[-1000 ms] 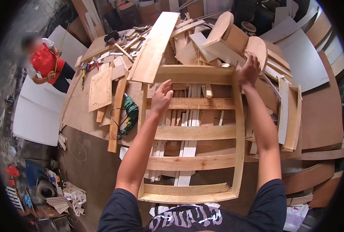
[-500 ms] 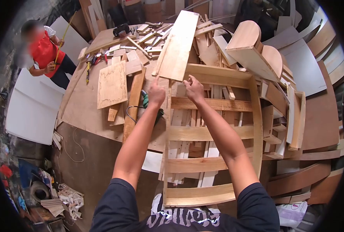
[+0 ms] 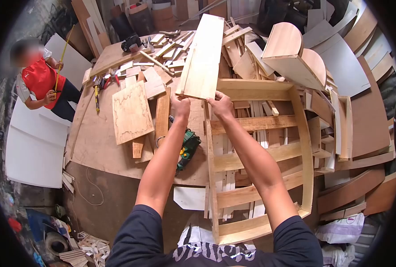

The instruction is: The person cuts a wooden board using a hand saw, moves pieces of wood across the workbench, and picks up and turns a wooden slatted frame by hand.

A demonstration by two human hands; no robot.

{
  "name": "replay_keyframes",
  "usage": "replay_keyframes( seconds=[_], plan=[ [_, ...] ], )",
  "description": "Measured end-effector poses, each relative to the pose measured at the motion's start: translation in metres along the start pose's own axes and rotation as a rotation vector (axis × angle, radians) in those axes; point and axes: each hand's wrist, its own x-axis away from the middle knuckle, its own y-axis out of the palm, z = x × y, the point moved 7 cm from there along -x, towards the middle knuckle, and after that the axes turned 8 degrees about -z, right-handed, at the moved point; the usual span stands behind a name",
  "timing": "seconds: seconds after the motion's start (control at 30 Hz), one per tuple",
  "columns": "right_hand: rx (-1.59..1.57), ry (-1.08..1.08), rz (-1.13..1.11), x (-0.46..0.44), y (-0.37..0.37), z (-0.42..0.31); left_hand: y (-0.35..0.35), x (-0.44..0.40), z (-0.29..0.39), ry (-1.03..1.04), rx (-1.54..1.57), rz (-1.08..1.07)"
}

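A long pale wooden board (image 3: 202, 58) extends away from me over the workbench, its near end between my hands. My left hand (image 3: 180, 108) is closed on the near left corner. My right hand (image 3: 221, 106) grips the near right corner, with the thumb and fingers at the edge. Below and to the right lies a slatted wooden frame (image 3: 256, 161) with several crosspieces. A green power tool (image 3: 188, 149) rests on the bench beside my left forearm, partly hidden by it.
A square wood panel (image 3: 132, 113) lies on stacked boards at left, near pliers (image 3: 112, 80). Wood offcuts (image 3: 169, 49) cover the far bench. A round-ended wooden piece (image 3: 284, 42) stands at right. A person in a red shirt (image 3: 42, 82) holds a tape measure (image 3: 60, 58) at far left.
The board's near end has moved slightly down in view, held in both hands. More of the green tool shows. The frame appears shifted to the right as the view has turned.
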Motion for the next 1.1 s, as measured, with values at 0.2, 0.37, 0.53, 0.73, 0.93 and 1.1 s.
replay_keyframes(
  seconds=[0.2,0.37,0.53,0.73,0.93,1.1],
  plan=[
    [-0.279,-0.026,-0.112,-0.018,0.088,0.006,-0.052,-0.008,0.046,0.057,0.264,-0.008],
    [-0.369,0.069,-0.177,-0.011,0.129,0.005,-0.088,-0.044,0.006,0.011,0.475,-0.134],
    [-0.393,0.075,-0.214,-0.006,0.137,0.022,-0.077,-0.036,-0.027,-0.033,0.703,-0.272],
    [-0.483,-0.076,-0.262,0.066,0.065,-0.012,-0.043,0.019,-0.032,0.029,0.203,-0.315],
    [-0.32,-0.093,-0.084,0.181,-0.059,0.043,-0.012,0.173,-0.016,0.224,-0.142,-0.377],
    [-0.051,0.005,0.333,0.31,-0.203,0.141,-0.013,0.32,-0.039,0.245,-0.483,-0.3]
  ],
)
